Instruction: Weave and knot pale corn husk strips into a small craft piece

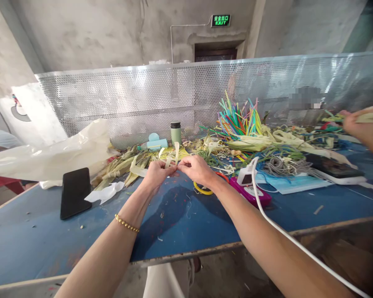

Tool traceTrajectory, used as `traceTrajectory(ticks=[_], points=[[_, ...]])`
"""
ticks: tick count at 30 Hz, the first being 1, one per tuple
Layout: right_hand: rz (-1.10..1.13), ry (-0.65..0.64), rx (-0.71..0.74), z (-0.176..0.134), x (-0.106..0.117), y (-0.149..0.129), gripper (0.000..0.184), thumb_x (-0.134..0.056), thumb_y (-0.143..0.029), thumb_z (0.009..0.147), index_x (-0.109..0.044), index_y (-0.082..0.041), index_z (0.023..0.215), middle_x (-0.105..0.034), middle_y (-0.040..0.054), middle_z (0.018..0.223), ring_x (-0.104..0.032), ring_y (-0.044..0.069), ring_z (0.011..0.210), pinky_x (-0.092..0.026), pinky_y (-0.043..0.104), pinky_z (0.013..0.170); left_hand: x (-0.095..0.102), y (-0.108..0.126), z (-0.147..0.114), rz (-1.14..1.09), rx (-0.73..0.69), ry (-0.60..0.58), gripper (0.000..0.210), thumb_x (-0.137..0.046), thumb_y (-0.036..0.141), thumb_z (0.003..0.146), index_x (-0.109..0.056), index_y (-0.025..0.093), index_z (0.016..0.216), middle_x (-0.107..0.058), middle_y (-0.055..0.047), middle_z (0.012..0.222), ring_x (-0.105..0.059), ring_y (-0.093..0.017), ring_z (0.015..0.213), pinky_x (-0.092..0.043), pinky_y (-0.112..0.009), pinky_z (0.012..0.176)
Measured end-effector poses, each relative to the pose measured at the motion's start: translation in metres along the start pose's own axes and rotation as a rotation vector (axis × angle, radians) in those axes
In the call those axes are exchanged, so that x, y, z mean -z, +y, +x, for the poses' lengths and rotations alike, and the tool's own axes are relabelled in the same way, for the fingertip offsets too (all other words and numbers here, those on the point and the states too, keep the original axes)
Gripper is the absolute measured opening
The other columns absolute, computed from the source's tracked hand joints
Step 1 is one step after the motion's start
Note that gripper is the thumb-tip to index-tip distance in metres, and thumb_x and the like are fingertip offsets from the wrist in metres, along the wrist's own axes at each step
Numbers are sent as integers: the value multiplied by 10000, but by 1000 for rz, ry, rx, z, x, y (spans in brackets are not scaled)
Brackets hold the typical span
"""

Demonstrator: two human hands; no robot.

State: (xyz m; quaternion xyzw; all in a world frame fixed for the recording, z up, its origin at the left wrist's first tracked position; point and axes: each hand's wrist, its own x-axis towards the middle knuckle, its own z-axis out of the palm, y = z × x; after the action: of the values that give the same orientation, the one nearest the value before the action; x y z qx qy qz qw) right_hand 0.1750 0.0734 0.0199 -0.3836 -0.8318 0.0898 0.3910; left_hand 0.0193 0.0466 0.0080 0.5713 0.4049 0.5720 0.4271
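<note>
My left hand (pixel 157 176) and my right hand (pixel 196 169) meet above the blue table, fingertips pinched close together. Between them they grip a pale corn husk strip (pixel 177 152), one end of which sticks up from the fingers. More of the strip's lower part is hidden by the fingers. Just beyond my left hand lie several dried corn husks (pixel 121 165). Partly covered by my right wrist is a pair of scissors (pixel 202 189) with yellow and orange handles.
At left lie a black phone (pixel 75 193) and a white scrap (pixel 105 192). A green flask (pixel 175 133) stands behind my hands. Coloured pipe cleaners (pixel 238 120), a purple device (pixel 251 192) and a white cable (pixel 286 236) are at right. Another person's hand (pixel 365 126) holds husk.
</note>
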Motion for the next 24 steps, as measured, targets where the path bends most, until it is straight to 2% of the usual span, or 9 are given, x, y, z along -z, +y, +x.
traceTrajectory(ticks=[8,13,18,21,24], points=[[-47,-12,-85,1,3,-6,174,-611,-146,744,-645,-130,574,-561,-3,512,-450,95,502,-277,227,507,-5,-9,1,105,-44,65,133,-689,262,690,-711,133,669,-651,-38,518,-630,-178,556,-482,-286,623],[-92,0,-81,1,1,-7,136,-621,-143,746,-665,-137,617,-612,15,565,-485,107,534,-293,227,524,-3,-13,3,108,-64,71,136,-679,265,697,-713,137,665,-660,-40,529,-639,-185,591,-478,-283,640],[-46,10,-53,1,-1,-1,139,-611,-205,787,-677,-140,684,-656,34,644,-526,116,579,-324,225,554,-4,-9,2,42,-27,93,87,-695,213,657,-688,129,635,-665,-32,566,-633,-175,540,-465,-275,584],[56,85,-28,3,0,5,174,-608,-266,796,-675,-135,704,-665,34,666,-538,112,587,-341,216,559,-6,-9,1,67,-13,69,105,-710,222,647,-676,123,639,-655,-27,567,-631,-168,525,-463,-266,565],[75,130,-56,5,0,7,168,-593,-200,764,-644,-127,622,-619,15,581,-509,103,549,-332,213,544,-7,-12,1,54,20,-6,160,-729,259,637,-674,118,690,-662,-28,590,-642,-176,544,-479,-275,573]])
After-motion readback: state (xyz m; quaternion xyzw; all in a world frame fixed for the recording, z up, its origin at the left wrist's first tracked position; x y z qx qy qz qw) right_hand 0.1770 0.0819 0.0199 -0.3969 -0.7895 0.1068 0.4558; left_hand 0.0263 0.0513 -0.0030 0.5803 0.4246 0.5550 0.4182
